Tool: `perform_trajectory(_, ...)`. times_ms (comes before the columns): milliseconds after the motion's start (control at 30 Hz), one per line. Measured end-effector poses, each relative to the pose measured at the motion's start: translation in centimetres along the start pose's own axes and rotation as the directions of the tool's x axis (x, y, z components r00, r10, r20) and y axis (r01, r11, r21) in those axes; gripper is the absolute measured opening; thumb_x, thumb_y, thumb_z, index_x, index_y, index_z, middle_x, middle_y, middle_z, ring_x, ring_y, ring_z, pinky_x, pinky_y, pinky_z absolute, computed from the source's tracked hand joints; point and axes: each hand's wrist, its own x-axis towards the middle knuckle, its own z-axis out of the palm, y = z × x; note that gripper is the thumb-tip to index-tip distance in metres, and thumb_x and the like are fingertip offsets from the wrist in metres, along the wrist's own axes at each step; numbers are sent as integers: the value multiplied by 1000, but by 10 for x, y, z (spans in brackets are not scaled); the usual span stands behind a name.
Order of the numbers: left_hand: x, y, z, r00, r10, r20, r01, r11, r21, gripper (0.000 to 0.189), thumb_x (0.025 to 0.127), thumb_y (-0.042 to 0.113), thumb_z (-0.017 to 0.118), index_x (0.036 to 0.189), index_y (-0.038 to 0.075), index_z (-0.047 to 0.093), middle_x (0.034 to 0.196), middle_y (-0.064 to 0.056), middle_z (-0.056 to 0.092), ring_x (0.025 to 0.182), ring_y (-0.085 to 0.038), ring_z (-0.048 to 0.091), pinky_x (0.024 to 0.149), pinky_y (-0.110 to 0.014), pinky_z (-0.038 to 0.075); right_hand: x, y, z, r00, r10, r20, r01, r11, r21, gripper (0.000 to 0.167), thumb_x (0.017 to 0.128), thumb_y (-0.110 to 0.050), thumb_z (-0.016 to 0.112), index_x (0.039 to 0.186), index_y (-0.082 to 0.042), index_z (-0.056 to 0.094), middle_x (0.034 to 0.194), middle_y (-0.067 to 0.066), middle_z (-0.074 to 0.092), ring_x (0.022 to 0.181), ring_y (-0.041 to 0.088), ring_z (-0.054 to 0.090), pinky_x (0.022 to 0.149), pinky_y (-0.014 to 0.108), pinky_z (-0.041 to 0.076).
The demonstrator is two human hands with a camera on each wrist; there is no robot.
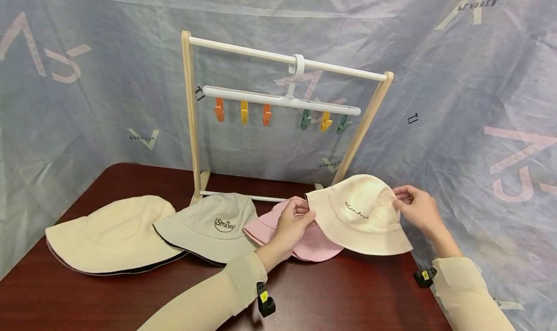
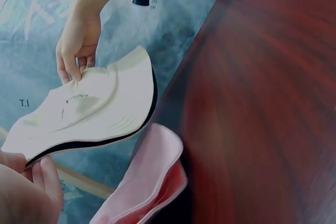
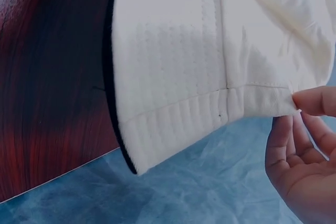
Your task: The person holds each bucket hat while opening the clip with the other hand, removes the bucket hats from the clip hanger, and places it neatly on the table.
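A cream bucket hat with dark stitched script is held up between both hands, above the table's right side. My left hand pinches its brim at the left edge, thumb on the outer face. On the other side my right hand pinches the crown's fabric between thumb and fingers, as the right wrist view shows close up. The brim's underside has a black edge. Partly behind the left hand and the held hat, a pink bucket hat lies on the table.
A grey "Smile" bucket hat and a larger cream bucket hat lie leftward on the dark red table. Behind stands a wooden rack bearing a white hanger with several coloured clips. Grey cloth surrounds the table.
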Motion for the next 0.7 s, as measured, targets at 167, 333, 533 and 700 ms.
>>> perform_trajectory(167,-6,-12,6,999,-21,-29,21,1000,2,26,97,0,72,120,-2,59,110,-13,64,93,-16,66,97,-50,60,2,9,2,998,-15,59,17,999,-27,27,98,-12,71,123,-1,70,104,15,74,88,22,68,64,27,53)
perform_trajectory(333,-12,-23,9,999,-29,-30,28,999,-26,26,97,-1,70,120,-3,57,111,-14,63,94,-17,65,94,-47,62,6,14,7,994,-28,105,33,999,-40,29,98,-12,70,124,0,69,108,18,74,93,31,70,69,32,55)
perform_trajectory(533,-19,-32,12,998,-48,-32,47,998,-31,26,98,-3,68,121,-3,54,113,-15,61,95,-18,64,90,-38,63,10,14,13,988,-17,151,19,1000,-16,30,98,-11,68,125,2,69,111,21,73,99,36,70,73,38,57)
perform_trajectory(700,-22,-36,14,998,-59,-28,58,998,-33,26,98,-3,68,119,-4,54,111,-15,60,94,-18,64,92,-44,63,14,19,20,988,-4,154,10,999,-37,30,96,-10,68,123,1,71,108,19,74,95,33,71,72,37,56)
